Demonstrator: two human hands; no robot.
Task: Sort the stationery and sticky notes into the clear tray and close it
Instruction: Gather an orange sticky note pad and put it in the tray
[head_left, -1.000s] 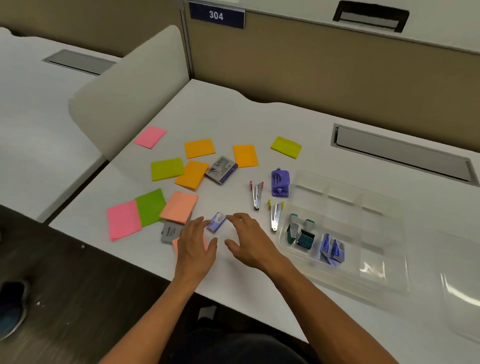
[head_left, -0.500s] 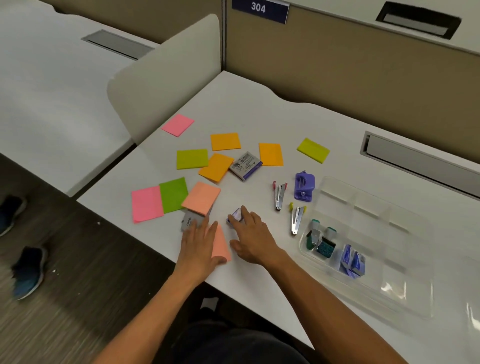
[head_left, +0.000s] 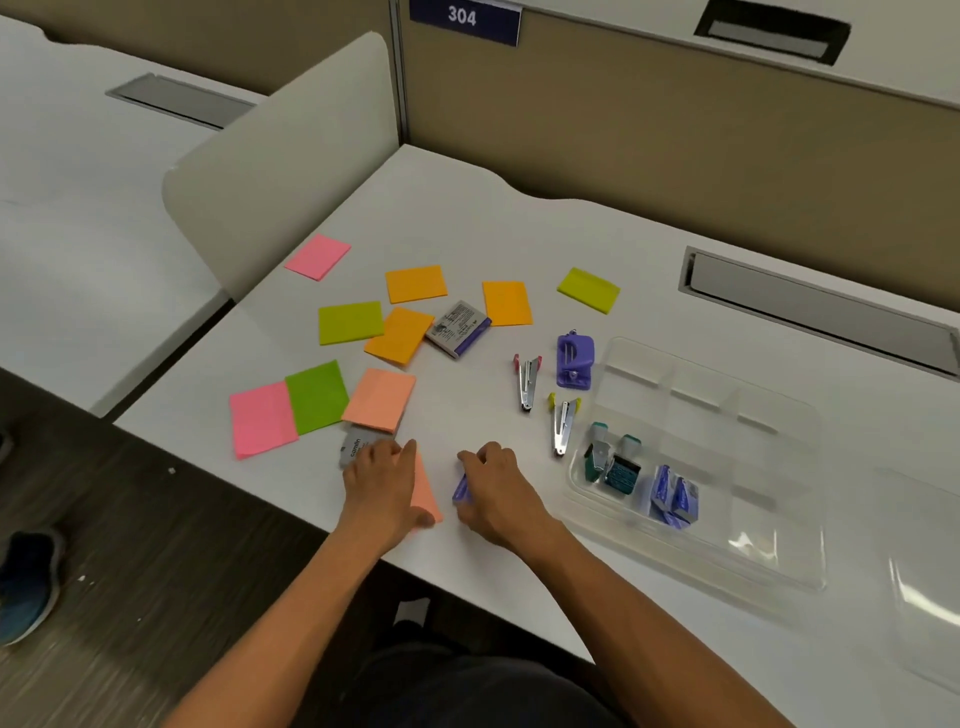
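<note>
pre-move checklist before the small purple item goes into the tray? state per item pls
1. Right hand has the small purple box: ok, fingers curled round it.
2. Box lifted off the desk: cannot tell.
3. Clear tray open: ok, no lid on it.
4. Matching compartment: ok, purple boxes already sit in the near middle one.
5. Path to the tray: not ok, yellow-handled staple remover lies close to it.
6. Left hand free: not ok, resting on a peach sticky note.

Matt paper sticky notes (head_left: 379, 399) on a smooth white counter (head_left: 467, 218); glossy clear plastic tray (head_left: 769, 561), shiny metal staple removers (head_left: 527, 382), purple plastic punch (head_left: 574, 361)
</note>
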